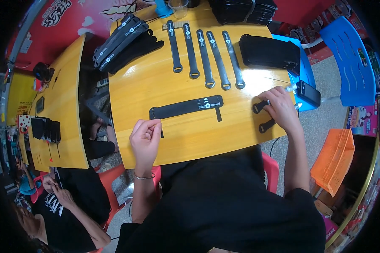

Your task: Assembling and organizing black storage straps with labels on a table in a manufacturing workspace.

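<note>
A wide black strap [185, 108] with white print and rounded ends lies flat across the yellow table. A narrow dark strip [218, 115] sticks out below its right end, and another strip [162, 133] lies beside my left fingertips. My left hand [145, 137] is closed in a pinch at the strap's lower left end; what it holds, if anything, is hidden. On the right, my right hand [281, 110] curls over two dark pieces with looped ends, an upper piece [259, 106] at the fingertips and a lower piece [267, 125] beneath the hand.
Several long black straps [206, 59] lie in a row at the far side. Strap piles stand at the left [124, 44] and right [269, 52], with a bundle [242, 10] behind. A black device [308, 93] rests on a blue stool. Left, a co-worker's hands [58, 189] work.
</note>
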A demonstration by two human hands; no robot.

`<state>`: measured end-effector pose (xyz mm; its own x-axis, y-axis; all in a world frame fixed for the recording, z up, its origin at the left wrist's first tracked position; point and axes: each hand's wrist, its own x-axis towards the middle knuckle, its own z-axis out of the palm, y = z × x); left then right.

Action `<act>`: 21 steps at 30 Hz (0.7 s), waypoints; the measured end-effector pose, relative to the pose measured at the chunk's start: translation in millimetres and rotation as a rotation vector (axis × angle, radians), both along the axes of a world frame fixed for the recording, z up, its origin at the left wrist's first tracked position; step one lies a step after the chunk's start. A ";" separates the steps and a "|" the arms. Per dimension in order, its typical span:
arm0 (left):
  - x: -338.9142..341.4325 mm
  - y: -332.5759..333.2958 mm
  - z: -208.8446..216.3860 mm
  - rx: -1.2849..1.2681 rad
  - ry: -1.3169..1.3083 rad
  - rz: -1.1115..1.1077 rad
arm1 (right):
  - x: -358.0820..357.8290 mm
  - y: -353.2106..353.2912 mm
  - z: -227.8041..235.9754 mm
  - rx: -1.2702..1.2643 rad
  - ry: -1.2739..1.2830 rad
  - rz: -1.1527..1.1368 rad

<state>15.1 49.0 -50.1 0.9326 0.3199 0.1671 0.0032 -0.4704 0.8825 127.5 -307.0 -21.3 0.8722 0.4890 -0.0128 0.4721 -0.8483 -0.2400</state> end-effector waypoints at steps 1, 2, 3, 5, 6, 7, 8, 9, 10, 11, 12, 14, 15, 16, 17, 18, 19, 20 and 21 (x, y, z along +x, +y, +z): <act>-0.8 -1.5 -0.1 -0.027 0.002 -0.008 | 2.2 1.6 0.5 0.002 -0.002 0.001; -1.6 -2.6 -0.4 -0.054 0.005 -0.017 | 4.0 4.4 1.6 0.049 0.046 0.017; -2.3 -3.3 -0.8 -0.052 0.003 -0.016 | 5.7 6.1 2.2 0.095 0.094 0.033; -2.6 -4.4 -2.1 0.017 0.004 -0.032 | 10.3 6.9 0.7 0.114 0.093 0.060; -2.5 -5.0 -3.0 0.018 -0.001 -0.032 | 11.5 7.3 -0.1 0.132 0.095 0.087; -2.9 -6.2 -3.9 -0.013 0.001 -0.037 | 12.0 8.0 -0.1 0.132 0.092 0.088; -2.9 -7.8 -3.8 -0.045 0.001 -0.042 | 12.3 9.0 0.3 0.123 0.106 0.077; -2.0 -10.1 -1.6 -0.044 -0.003 -0.042 | 12.4 10.3 1.3 0.114 0.119 0.066; -1.5 -12.6 0.3 -0.045 -0.001 -0.064 | 12.3 14.2 1.9 0.118 0.124 0.073; -0.4 -16.0 2.6 -0.046 0.002 -0.086 | 10.2 19.5 6.8 0.104 0.072 0.077; 1.5 -21.7 4.8 -0.042 0.008 -0.080 | 7.8 25.4 11.1 0.091 0.020 0.080; 2.3 -36.9 14.1 -0.080 0.016 -0.188 | -0.7 44.3 22.7 0.130 -0.097 0.164; 3.7 -46.6 21.4 -0.108 0.008 -0.241 | -5.0 54.5 27.8 0.164 -0.214 0.234; 6.5 -57.4 27.1 -0.135 -0.002 -0.298 | -8.1 63.8 30.3 0.149 -0.199 0.317; 9.7 -67.9 29.2 -0.134 -0.003 -0.297 | -9.8 73.4 27.8 0.181 -0.201 0.379; 12.8 -78.0 30.4 -0.138 -0.020 -0.345 | -11.5 81.5 22.6 0.212 -0.201 0.441; 16.2 -84.3 30.7 -0.141 -0.038 -0.394 | -13.7 87.8 18.4 0.212 -0.203 0.440; 19.4 -87.2 27.5 -0.141 -0.038 -0.395 | -16.7 92.9 13.9 0.234 -0.193 0.461; 22.5 -88.9 21.2 -0.089 -0.019 -0.409 | -19.3 94.9 9.7 0.255 -0.183 0.481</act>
